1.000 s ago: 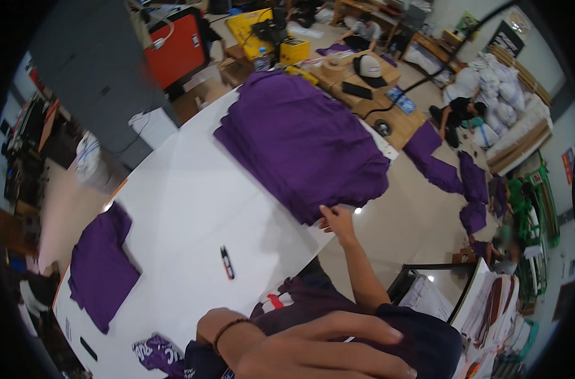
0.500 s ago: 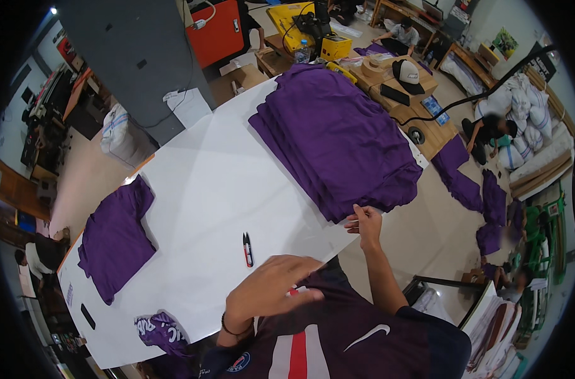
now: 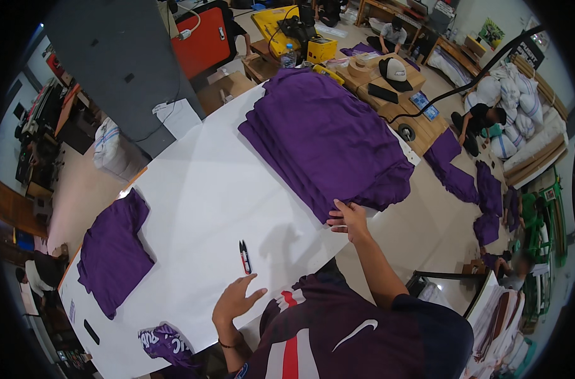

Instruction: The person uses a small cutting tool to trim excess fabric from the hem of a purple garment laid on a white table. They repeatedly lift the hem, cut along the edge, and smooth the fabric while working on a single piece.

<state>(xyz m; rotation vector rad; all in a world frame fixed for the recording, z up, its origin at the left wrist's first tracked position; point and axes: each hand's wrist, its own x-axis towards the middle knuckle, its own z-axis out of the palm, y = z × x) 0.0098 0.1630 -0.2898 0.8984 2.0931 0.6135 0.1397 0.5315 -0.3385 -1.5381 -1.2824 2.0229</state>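
My left hand (image 3: 235,301) is over the near edge of the white table (image 3: 196,208), fingers apart and holding nothing. Just beyond its fingertips lie small thread snips (image 3: 244,257) with black blades and a red and white body. My right hand (image 3: 350,221) is at the near corner of a tall stack of folded purple garments (image 3: 328,136). Its fingers are spread and close to the cloth; whether they touch it I cannot tell. A folded purple garment (image 3: 115,252) lies at the table's left side. Nearer, a bunched purple cloth with white lettering (image 3: 165,343) hangs at the edge.
A black phone-like slab (image 3: 91,331) rests at the left table edge. Past the stack stand cardboard boxes (image 3: 398,82) with a cap, tape and a black cable. A grey pillar (image 3: 126,69) rises beyond the table. More purple garments (image 3: 451,167) and seated people are on the floor at right.
My left hand has moved left from in front of my shirt toward the snips, its fingers spreading. My right hand stays by the stack corner, fingers a little wider. The whole view has shifted slightly.
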